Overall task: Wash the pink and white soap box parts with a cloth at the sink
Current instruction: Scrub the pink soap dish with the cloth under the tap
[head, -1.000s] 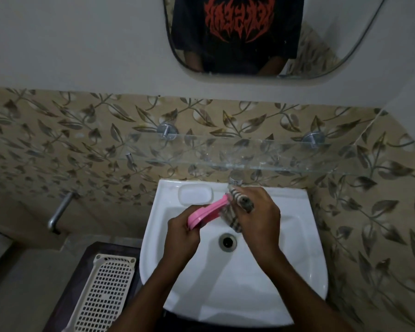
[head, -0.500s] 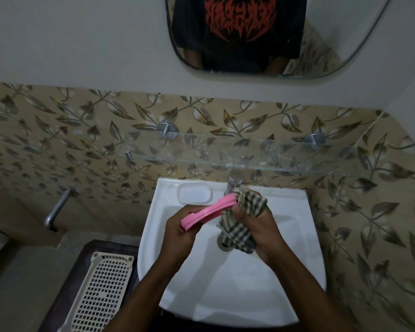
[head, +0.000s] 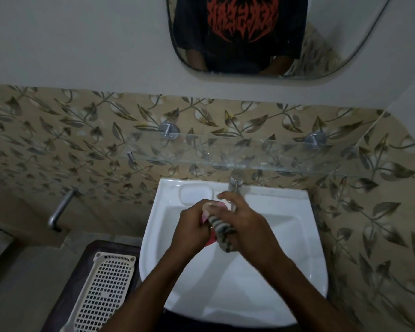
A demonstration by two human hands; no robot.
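Together, left hand gripping pink part, right hand clutching cloth

A glossy white ceramic finish was shown by the sink, with soft highlights along its rim. The tap at its twelve o'clock edge looked like polished metal. Woven, checked cloth, matt and rumpled, was seen against smooth pink plastic of the soap box part. Clear, shiny glass formed the shelf. At seven o'clock of the sink, a cream perforated tray appeared as matt plastic.
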